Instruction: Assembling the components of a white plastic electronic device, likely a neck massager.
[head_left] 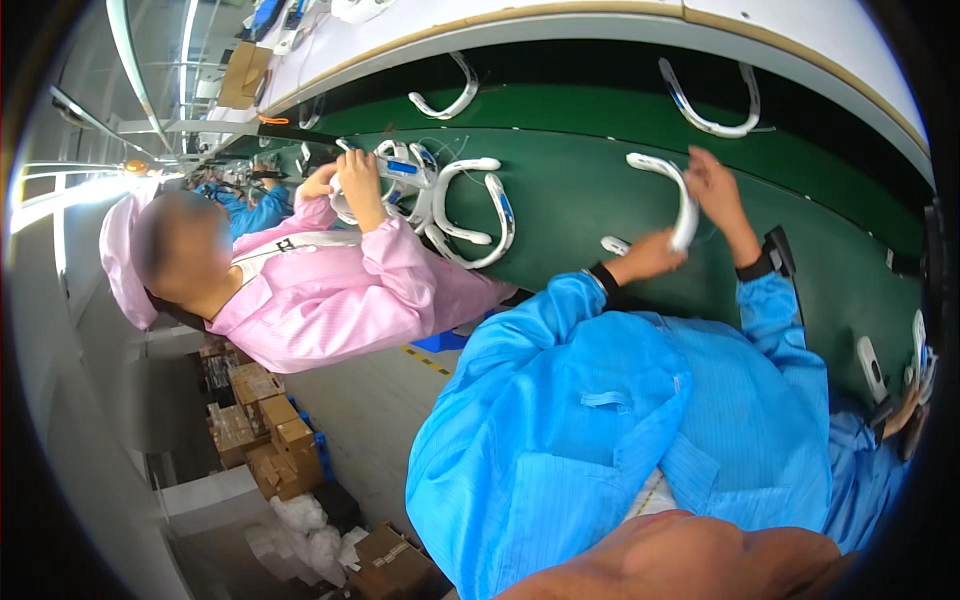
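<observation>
A white U-shaped neckband device (684, 210) stands over the green bench, tilted, with its curve toward the right. My left hand (645, 257) is closed around the lower part of its curve. Just right of the band's upper part is my right hand (712, 185), its fingers bent and drawn together. Whether anything small sits between those fingertips cannot be made out. A thin clear strand seems to hang below the right hand, close to the band. Partly hidden behind my left wrist lies the white end of a band (615, 244).
Green bench (570, 190) runs across, with more white neckbands (715, 125) along its far side. At left, a co-worker in pink (330, 310) handles a device beside a cluster of bands (470, 215). Another person's hand (903, 408) shows at far right. Cardboard boxes (285, 440) stand on the floor.
</observation>
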